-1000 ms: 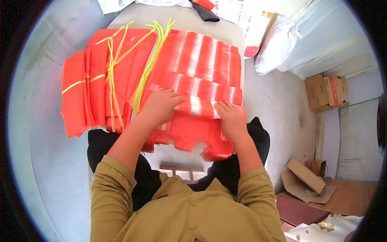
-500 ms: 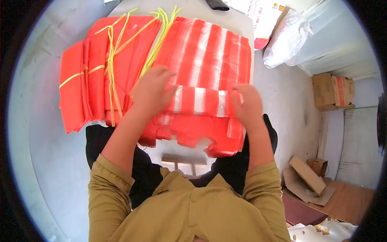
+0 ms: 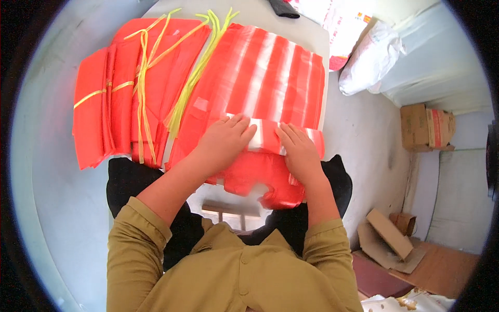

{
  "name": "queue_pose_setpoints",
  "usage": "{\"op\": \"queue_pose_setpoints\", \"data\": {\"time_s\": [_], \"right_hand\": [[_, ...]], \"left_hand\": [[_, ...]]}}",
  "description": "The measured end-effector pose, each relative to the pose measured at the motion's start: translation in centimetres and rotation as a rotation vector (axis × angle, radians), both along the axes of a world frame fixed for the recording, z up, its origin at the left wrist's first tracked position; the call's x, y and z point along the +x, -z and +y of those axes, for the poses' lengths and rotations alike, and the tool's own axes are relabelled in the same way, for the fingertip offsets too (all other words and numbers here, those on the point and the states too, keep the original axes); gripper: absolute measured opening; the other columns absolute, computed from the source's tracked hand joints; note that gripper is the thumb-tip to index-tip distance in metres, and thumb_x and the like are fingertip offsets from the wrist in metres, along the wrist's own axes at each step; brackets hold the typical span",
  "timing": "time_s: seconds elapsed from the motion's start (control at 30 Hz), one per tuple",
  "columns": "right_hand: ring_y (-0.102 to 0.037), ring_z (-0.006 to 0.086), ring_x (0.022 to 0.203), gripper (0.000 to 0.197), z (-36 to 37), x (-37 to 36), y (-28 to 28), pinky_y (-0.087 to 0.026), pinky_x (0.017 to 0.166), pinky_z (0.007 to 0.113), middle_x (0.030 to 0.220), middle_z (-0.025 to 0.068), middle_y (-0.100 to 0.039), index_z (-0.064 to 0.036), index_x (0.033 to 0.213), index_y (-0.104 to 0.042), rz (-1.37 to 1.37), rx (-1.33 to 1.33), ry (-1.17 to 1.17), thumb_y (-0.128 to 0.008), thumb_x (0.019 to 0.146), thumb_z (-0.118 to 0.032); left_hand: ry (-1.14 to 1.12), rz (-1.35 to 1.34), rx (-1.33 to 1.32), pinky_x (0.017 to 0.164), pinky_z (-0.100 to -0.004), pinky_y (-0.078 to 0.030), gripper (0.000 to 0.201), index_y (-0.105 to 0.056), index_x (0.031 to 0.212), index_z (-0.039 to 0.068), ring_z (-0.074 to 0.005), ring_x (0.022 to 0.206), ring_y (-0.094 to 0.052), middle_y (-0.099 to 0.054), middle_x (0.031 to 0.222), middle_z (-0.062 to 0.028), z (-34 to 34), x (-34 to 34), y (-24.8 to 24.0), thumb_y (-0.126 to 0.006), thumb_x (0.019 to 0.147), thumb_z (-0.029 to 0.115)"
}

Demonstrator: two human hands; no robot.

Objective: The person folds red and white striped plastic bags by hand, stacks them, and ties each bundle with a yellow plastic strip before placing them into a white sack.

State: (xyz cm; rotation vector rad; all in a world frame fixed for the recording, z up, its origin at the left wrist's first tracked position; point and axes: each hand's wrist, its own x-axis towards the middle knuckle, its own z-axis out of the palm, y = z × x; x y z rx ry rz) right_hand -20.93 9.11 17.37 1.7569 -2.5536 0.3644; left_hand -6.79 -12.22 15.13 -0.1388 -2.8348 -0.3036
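A stack of red plastic bags with white stripes (image 3: 265,73) lies on the table in front of me. Its near end is folded into a flat band, and red cut edges hang toward my lap. My left hand (image 3: 224,143) lies flat across the left part of this folded band, fingers stretched out. On the band's right part rests my right hand (image 3: 299,151), its fingers also extended and lying flat. Left of the stack run loose yellow ties (image 3: 195,78). Further left are folded red bundles (image 3: 91,114), some bound with yellow ties.
The pale tabletop (image 3: 306,28) shows behind the stack, with a dark object (image 3: 284,8) at its far edge. A white sack (image 3: 370,58) stands beyond the table's right side. On the right are a cardboard box (image 3: 427,127) and flattened cardboard (image 3: 390,239).
Both hands have moved inward and come down flat on the folded band. The left hand went right and toward me; the right hand went left and toward me.
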Motion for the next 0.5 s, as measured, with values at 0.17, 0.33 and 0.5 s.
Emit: {"op": "queue_pose_setpoints", "data": {"time_s": [0.17,0.33,0.5], "right_hand": [[-0.063,0.0316,0.113,0.040,1.1,0.2,-3.9,-0.046,0.104,0.049,0.115,0.0105,-0.070,-0.0072,0.115,-0.067,-0.076,0.022,0.095,-0.060,0.078,0.003],[-0.063,0.0311,0.110,0.025,-0.7,0.8,-10.1,-0.039,0.107,0.054,0.114,0.0111,-0.069,-0.0103,0.107,-0.069,0.290,-0.193,0.181,-0.066,0.083,-0.007],[-0.056,0.0347,0.123,0.035,-2.3,2.0,-6.2,-0.037,0.111,0.047,0.131,0.0174,-0.059,-0.0052,0.124,-0.062,-0.070,-0.639,0.215,-0.065,0.090,-0.012]], "left_hand": [[-0.011,-0.162,-0.027,0.085,-0.0436,-0.055,0.038,-0.060,0.121,0.003,-0.0311,0.109,-0.066,-0.066,0.120,-0.0120,-0.2,0.3,-2.6,-0.059,0.085,0.016],[-0.200,-0.452,0.580,0.083,-0.0420,-0.055,0.045,-0.058,0.127,0.002,-0.0365,0.099,-0.067,-0.069,0.109,-0.0153,0.5,2.4,-7.4,-0.066,0.083,0.010],[-0.220,-0.304,1.311,0.094,-0.0438,-0.051,0.063,-0.050,0.140,0.003,-0.0406,0.109,-0.062,-0.063,0.119,-0.0217,-0.4,4.0,-0.4,-0.071,0.081,0.008]]}}
